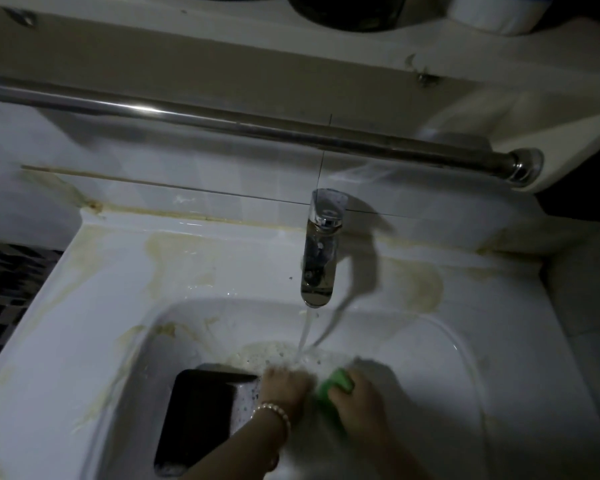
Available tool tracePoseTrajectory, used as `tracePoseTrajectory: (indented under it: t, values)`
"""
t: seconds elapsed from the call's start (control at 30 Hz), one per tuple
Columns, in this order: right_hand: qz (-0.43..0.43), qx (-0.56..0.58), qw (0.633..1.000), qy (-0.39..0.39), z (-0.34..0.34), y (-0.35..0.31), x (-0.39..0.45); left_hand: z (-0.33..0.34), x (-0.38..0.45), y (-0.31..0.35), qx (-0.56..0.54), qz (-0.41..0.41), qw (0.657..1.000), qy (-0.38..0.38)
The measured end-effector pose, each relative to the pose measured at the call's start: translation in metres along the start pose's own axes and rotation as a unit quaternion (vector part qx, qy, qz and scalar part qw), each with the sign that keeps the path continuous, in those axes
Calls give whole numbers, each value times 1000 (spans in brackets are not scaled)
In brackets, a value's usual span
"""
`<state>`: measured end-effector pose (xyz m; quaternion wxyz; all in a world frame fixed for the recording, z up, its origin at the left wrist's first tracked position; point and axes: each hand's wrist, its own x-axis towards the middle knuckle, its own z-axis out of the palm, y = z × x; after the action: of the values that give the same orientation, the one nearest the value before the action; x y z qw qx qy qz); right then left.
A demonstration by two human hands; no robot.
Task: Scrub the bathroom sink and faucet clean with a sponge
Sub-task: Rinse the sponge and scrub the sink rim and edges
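Right now my right hand (355,398) is curled around the green sponge (335,384), fingers closed over it, down in the basin of the sink (111,306) near its front edge. My left hand (284,381) sits just beside it, under the running water (305,332); it is blurred, so I cannot tell whether its fingers are bent or spread. A bead bracelet (272,414) circles that wrist. Foam (274,353) lies on the basin floor where the stream lands, just behind both hands. To the left of my left hand lies a dark rectangular opening (201,420) in the basin floor. Further back, the chrome faucet (321,247) stands on the sink's rear ledge, its spout reaching over the basin. Yellowish stains (426,289) mark the ledge on both sides of it. Above, a metal rail (222,121) runs along the wall.
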<state>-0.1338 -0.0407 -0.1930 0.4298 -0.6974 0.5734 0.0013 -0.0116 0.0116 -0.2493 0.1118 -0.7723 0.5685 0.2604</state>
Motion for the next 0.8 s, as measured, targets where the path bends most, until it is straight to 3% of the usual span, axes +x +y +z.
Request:
tracePoseTrajectory:
  t: [0.1,0.13,0.17,0.2,0.27,0.3,0.33,0.37,0.43,0.5,0.6,0.63,0.7,0.8]
  values:
    - [22,247,960,128,-14,-42,-2,-20,-7,-5,-67,-50,994,64]
    - [26,335,933,130,-18,-56,0,-32,-9,-7,-153,-79,978,116]
    - [39,415,903,107,-22,-69,2,-47,-14,-8,-275,-120,940,160]
    - [58,493,866,60,-26,-82,3,-65,-19,-10,-422,-165,872,184]
    - [103,612,781,-77,-33,-101,3,-96,-30,-15,-699,-206,661,180]
    - [122,640,746,-138,-36,-108,0,-109,-35,-16,-795,-197,555,144]
    - [131,652,725,-178,-37,-110,-3,-119,-41,-17,-859,-168,474,99]
    - [132,660,712,-202,-37,-111,-5,-127,-48,-17,-884,-125,447,63]
    - [111,666,704,-221,-39,-111,-7,-136,-55,-13,-876,-57,476,59]
    - [82,638,743,-186,-37,-116,-9,-140,-53,-4,-832,-56,538,124]
    - [67,514,855,24,-24,-127,-14,-145,-53,13,-743,-80,617,248]
    - [63,477,872,91,-19,-129,-17,-147,-53,18,-703,-91,651,270]
    - [31,459,875,150,-19,-131,-27,-153,-50,24,-652,-111,695,283]
    - [14,528,837,144,-27,-129,-40,-169,-48,25,-593,-183,755,213]
